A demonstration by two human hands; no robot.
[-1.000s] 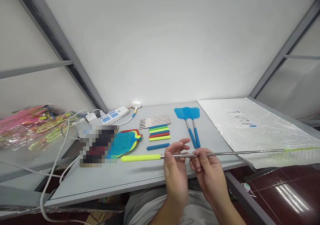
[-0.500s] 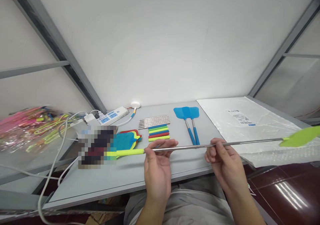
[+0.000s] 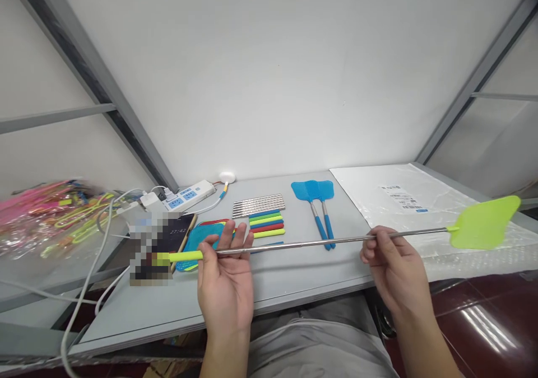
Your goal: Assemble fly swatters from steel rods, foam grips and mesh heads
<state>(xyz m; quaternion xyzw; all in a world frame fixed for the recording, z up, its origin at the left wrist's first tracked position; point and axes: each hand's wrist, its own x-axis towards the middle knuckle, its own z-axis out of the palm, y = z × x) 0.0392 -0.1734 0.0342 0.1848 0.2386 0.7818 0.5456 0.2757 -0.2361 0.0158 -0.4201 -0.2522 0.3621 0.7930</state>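
Observation:
A yellow-green fly swatter (image 3: 483,224) with a long metal telescopic shaft lies level across both my hands, above the table's front part. My left hand (image 3: 227,277), palm up, pinches the shaft with thumb and forefinger right beside the yellow-green grip; its other fingers are stretched out behind the shaft. Farther along, nearer the swatter's head, my right hand (image 3: 393,260) is closed round the shaft. Behind the shaft lie two blue fly swatters (image 3: 313,190) side by side, a stack of coloured handle grips (image 3: 267,224) and a row of metal rods (image 3: 258,205).
Perforated swatter heads (image 3: 202,238) are piled at the left, beside a partly pixelated phone (image 3: 179,232). A power strip (image 3: 189,196) with white cables stands behind. White plastic packaging (image 3: 365,185) covers the table's right side. Bagged colourful items (image 3: 54,210) lie far left.
My hands have moved apart, the left one leftward and the right one rightward along the shaft. The shaft's exposed length has grown, and the swatter's head now shows whole.

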